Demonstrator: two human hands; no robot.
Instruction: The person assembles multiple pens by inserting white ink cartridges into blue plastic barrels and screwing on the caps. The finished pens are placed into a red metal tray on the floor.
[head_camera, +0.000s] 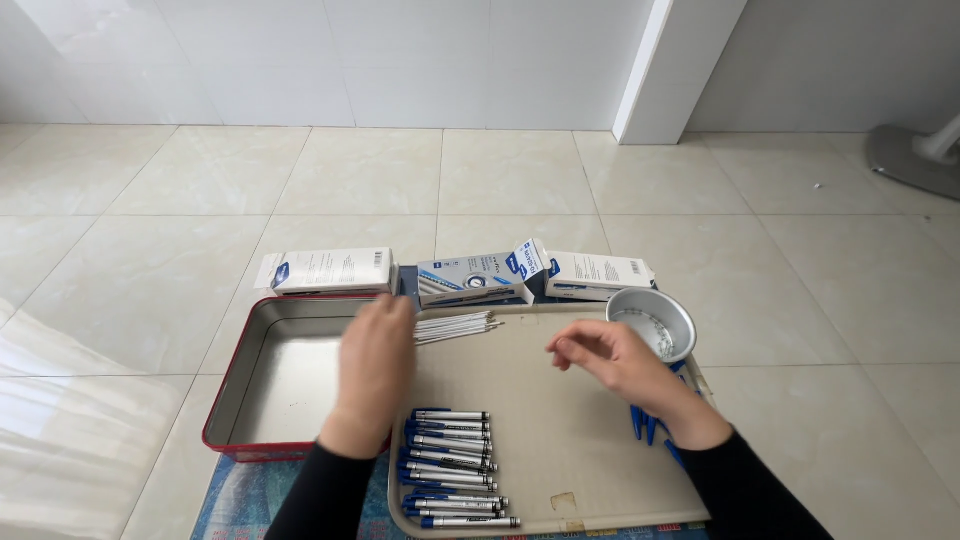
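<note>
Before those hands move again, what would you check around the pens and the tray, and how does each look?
1. Left hand free: cannot tell, blurred; it hovers by the white pen refills.
2. Right hand free: seems ok, fingers curled, nothing visible in its grip.
3. Assembled pens tidy: ok, stacked in a row on the beige tray.
4. Metal bowl upright: ok, small parts inside.
5. Red-rimmed metal tin ready: ok, nothing seen inside.
6. Blue caps reachable: cannot tell, mostly hidden under the right wrist.
</note>
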